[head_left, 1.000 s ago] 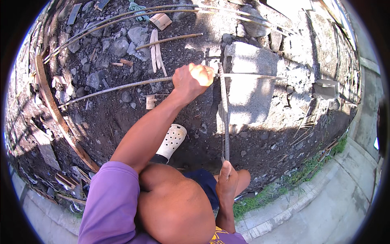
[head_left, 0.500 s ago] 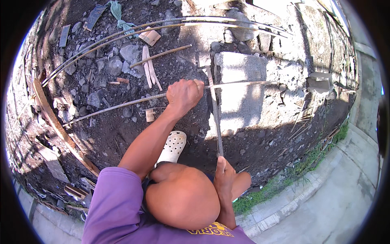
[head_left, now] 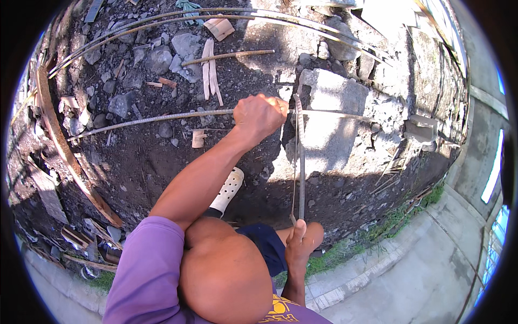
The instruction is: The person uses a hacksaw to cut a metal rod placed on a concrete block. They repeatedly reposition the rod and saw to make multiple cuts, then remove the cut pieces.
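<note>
In the head view, a thin ribbed rod (head_left: 205,114) is being gripped by the left hand (head_left: 260,116), which is being clamped around it in a tight fist. The rod is being seen with its long axis running left to right, its left end over dark, stony soil (head_left: 151,173) and its right part across a pale concrete slab (head_left: 332,140). A bow-shaped saw (head_left: 301,167) is being held at its near end by the right hand (head_left: 299,245), which is being closed around it. The saw's long axis is being pointed from near to far, so that the rod is being crossed almost squarely, close to the saw's far end and just right of the left fist. The crossing is thus being flanked closely by the left hand, while from the right hand the rod is being found well off toward the far side. Whether the rod is being touched by the saw's blade (head_left: 295,173) cannot be told. Beyond it, a short rod (head_left: 232,55) is being seen
</note>
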Action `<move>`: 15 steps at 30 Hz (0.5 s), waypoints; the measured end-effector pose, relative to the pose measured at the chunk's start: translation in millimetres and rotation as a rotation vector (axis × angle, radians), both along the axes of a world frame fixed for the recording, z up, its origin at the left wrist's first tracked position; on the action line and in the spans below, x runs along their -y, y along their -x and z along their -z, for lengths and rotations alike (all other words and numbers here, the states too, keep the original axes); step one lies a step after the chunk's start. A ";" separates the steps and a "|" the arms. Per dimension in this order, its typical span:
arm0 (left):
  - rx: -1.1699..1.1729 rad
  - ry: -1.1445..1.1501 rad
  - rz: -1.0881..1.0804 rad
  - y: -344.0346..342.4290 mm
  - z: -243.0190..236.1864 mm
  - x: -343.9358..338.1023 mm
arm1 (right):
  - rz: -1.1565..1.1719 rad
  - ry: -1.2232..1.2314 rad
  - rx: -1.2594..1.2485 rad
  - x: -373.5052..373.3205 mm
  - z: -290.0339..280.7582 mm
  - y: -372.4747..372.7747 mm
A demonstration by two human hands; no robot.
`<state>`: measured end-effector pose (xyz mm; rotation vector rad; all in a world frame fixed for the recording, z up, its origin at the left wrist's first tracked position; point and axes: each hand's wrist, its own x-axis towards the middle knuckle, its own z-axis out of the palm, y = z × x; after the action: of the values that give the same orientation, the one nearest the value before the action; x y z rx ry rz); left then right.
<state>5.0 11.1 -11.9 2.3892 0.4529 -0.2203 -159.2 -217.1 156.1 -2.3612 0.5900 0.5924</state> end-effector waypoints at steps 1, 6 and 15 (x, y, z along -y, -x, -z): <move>-0.061 0.032 -0.153 1.2 0.7 2.7 | -0.063 -0.056 0.017 -4.7 -3.1 -6.2; -0.038 0.034 -0.110 1.8 -8.3 1.5 | -0.311 -0.206 0.261 -60.1 75.6 -116.7; -0.069 0.000 -0.047 -1.8 -4.3 1.3 | -0.019 -0.222 0.014 5.0 12.2 0.1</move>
<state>6.8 9.8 -7.6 2.3740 0.5412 -0.2825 -159.3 -222.1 143.9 -2.1626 0.4698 0.6169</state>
